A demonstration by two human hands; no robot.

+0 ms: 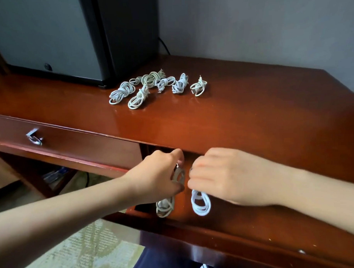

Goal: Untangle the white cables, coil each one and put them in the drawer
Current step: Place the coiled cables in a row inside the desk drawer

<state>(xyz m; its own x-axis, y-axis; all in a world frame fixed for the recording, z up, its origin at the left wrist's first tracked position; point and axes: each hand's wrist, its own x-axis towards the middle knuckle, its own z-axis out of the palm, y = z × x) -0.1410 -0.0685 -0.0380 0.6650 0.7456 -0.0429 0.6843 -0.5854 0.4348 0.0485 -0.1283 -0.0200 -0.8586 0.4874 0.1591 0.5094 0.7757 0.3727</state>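
Observation:
Both my hands reach into the open right-hand drawer (205, 229) of the wooden desk. My left hand (159, 175) grips a coiled white cable (178, 175), with another coil (164, 207) lying in the drawer just below it. My right hand (219, 174) holds a bright white coiled cable (200, 203) that hangs from its fingers over the drawer. Several more coiled white cables (150, 87) lie in a group on the desk top (251, 115) farther back.
A black appliance with a grey door (54, 38) stands at the back left of the desk. The left drawer (68, 141) with a metal handle (34, 136) is shut. A patterned rug (86, 249) covers the floor below.

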